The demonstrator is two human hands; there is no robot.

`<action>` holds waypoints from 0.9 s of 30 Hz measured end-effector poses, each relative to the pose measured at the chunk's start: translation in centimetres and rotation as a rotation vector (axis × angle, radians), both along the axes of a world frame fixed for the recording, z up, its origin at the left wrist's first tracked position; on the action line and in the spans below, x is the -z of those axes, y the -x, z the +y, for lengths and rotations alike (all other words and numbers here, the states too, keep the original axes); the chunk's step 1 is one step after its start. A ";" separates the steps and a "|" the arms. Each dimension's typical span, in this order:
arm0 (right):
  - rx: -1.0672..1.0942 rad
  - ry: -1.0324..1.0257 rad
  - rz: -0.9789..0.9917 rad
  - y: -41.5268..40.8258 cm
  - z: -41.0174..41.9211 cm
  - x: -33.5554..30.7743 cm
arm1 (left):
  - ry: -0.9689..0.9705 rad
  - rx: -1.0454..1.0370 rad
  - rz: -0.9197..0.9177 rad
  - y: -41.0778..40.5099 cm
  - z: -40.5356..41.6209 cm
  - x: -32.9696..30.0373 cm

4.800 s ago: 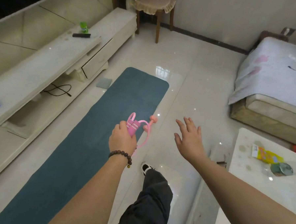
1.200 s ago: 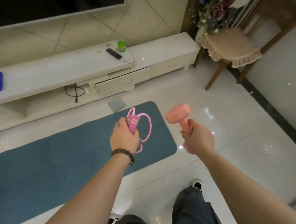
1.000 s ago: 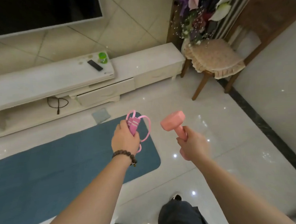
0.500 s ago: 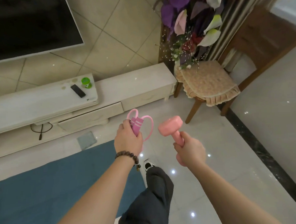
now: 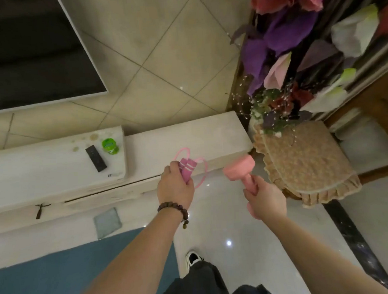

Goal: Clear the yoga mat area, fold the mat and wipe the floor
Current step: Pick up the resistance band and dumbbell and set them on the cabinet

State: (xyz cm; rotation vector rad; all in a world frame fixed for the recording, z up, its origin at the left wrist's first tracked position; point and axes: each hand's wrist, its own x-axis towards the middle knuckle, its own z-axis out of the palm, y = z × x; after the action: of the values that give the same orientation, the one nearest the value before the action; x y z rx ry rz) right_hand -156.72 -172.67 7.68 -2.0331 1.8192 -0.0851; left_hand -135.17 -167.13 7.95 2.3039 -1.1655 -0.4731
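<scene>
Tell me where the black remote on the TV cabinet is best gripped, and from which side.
Pinch the black remote across its narrow width, on the two long edges near mid-length, coming from above. It lies flat on the cabinet top, so its underside is unreachable; the green cup stands close beside its far end.

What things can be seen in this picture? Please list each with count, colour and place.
coiled plastic jump rope: 1, pink, in left grip
small dumbbell: 1, pink, in right grip
yoga mat: 1, teal, floor, lower left
low stone TV cabinet: 1, cream, against wall
flat remote control: 1, black, on cabinet
round lidded tub: 1, green, beside remote
cushioned wooden chair: 1, beige, right
left hand: 1, beaded bracelet
right hand: 1
</scene>
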 end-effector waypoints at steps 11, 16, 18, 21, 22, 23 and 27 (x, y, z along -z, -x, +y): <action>-0.026 -0.218 -0.048 -4.2 -15.7 6.4 | -0.092 -0.029 0.011 -4.3 -14.2 4.8; -0.078 -0.222 -0.052 -5.7 -24.2 11.3 | -0.147 -0.086 0.061 -5.6 -21.0 9.6; -0.134 -0.198 -0.004 -6.2 -27.8 13.9 | -0.194 -0.045 0.085 -5.9 -23.9 12.1; -0.126 -0.336 -0.025 -7.7 -33.1 18.1 | -0.256 0.032 0.105 -6.6 -28.4 16.5; -0.117 -0.335 -0.039 -8.3 -34.7 19.7 | -0.270 0.053 0.104 -6.8 -29.8 18.1; -0.111 -0.310 -0.040 -8.9 -36.3 21.3 | -0.278 0.076 0.098 -7.1 -31.1 19.8; -0.141 -0.275 0.016 -10.3 -41.9 28.9 | -0.266 0.241 0.006 -8.1 -35.2 26.8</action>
State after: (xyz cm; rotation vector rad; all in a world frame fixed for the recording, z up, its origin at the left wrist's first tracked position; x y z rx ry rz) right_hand -146.37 -214.61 -21.24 -1.9605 1.5915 0.2105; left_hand -127.11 -202.30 -18.86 2.3875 -1.4630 -0.7639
